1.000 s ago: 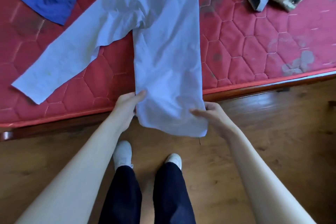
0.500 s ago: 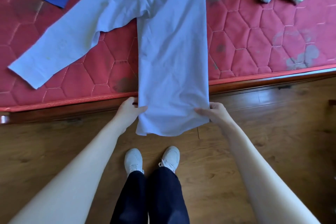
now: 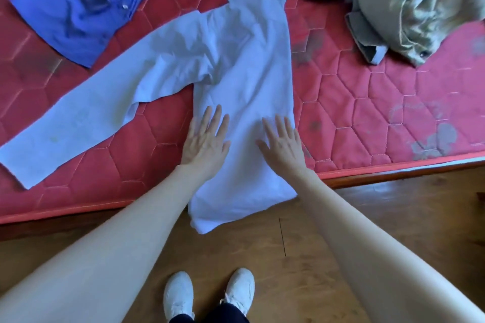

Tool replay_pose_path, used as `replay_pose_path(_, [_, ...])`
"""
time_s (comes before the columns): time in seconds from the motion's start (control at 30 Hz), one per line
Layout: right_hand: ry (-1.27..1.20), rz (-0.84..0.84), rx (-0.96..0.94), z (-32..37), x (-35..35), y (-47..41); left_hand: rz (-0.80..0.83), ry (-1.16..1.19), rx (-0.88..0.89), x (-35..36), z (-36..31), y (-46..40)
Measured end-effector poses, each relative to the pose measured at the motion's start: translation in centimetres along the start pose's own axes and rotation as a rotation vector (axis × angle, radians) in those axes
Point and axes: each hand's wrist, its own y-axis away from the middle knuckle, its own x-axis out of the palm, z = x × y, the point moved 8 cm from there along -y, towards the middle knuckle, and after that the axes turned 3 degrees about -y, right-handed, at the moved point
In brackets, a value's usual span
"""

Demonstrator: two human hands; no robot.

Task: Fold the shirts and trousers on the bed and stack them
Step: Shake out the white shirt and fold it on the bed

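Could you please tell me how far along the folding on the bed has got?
Done: nothing is stacked yet. In hand: the light blue shirt, one side folded in, its other sleeve spread; left hand and right hand press it flat. Left: the dark blue shirt and beige garment lie crumpled.

Pale blue shirt point(image 3: 244, 81), red hexagon-quilted mattress point(image 3: 367, 118)

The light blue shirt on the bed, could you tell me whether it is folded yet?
Partly folded: the light blue shirt is narrowed on one side, while one sleeve lies spread across the mattress.
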Motion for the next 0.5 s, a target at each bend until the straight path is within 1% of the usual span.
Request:
replay_pose_path(0.07, [0.044,0.037,-0.029,0.2,0.5,-2.6,-0.016,-0.049,0.014,0.0,0.3,-2.3])
replay_pose_path(0.2, [0.045,0.017,-0.021,-0.7,-0.4,-7.7,-0.092,-0.117,-0.023,-1.1,1.8,-7.3])
replay_pose_path(0.27, [0.023,0.022,0.002,-1.4,-1.3,-10.4,-0.128,-0.073,-0.047,-2.3,2.7,-10.1])
replay_pose_path(0.37, [0.0,0.019,0.043,-2.4,-2.9,-14.3,-0.135,-0.009,-0.082,-3.8,4.4,-14.6])
replay_pose_path(0.43, [-0.009,-0.017,0.055,-2.7,-4.3,-16.8,-0.114,-0.014,-0.112,-4.3,5.8,-17.7])
replay_pose_path(0.5, [-0.056,-0.112,0.07,-3.1,-5.8,-19.2,-0.076,-0.07,-0.128,-4.4,7.2,-21.0])
